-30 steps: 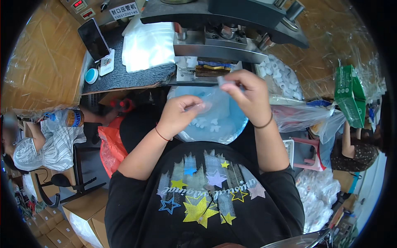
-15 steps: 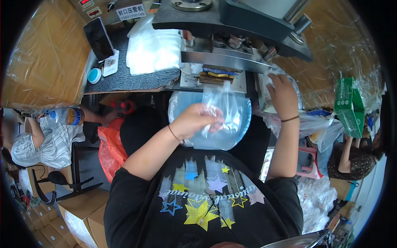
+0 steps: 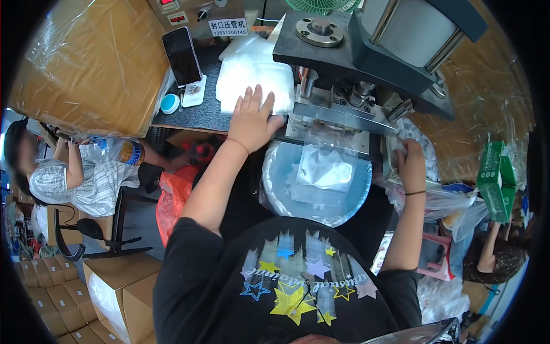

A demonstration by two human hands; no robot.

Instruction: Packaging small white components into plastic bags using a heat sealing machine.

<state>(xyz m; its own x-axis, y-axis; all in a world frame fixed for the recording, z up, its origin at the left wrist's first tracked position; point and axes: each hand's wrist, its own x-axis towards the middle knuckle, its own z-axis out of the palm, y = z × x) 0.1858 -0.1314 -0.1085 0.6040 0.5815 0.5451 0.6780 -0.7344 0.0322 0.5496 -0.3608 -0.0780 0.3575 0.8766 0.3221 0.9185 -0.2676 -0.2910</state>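
Bag (image 3: 325,172) at the press (image 3: 318,54), clear and shiny, its upper end at the edge of the lower bar, the rest spread out over the bin (image 3: 274,198) with neither hand on it! Over on the left, the left hand (image 3: 251,127) comes down on the stack (image 3: 247,71) of clear bags, fingers fanned wide, released, palm down across the near edge, nothing clasped. And out on the right, the right hand (image 3: 411,165) reaches in beside the press, right at the heap of white pieces (image 3: 428,155); those fingers are bent and partly hidden, so whether they grasp one, I cannot tell.

Down below, the bin sits between the person's legs, lined with bluish plastic, pale shapes visible inside. Up on the dark table (image 3: 183,119), left of the stack, a phone (image 3: 182,57) leans upright, a white card (image 3: 194,92) just below it and a round blue-lidded tub (image 3: 169,103) beside that. A control box (image 3: 197,12) stands behind, red digits lit. Far left, a big carton (image 3: 103,63) wrapped in film, and below it a co-worker (image 3: 77,180) in a patterned white top. Right flank: a green box (image 3: 492,183), and another co-worker (image 3: 495,255) in dark clothing just below it!
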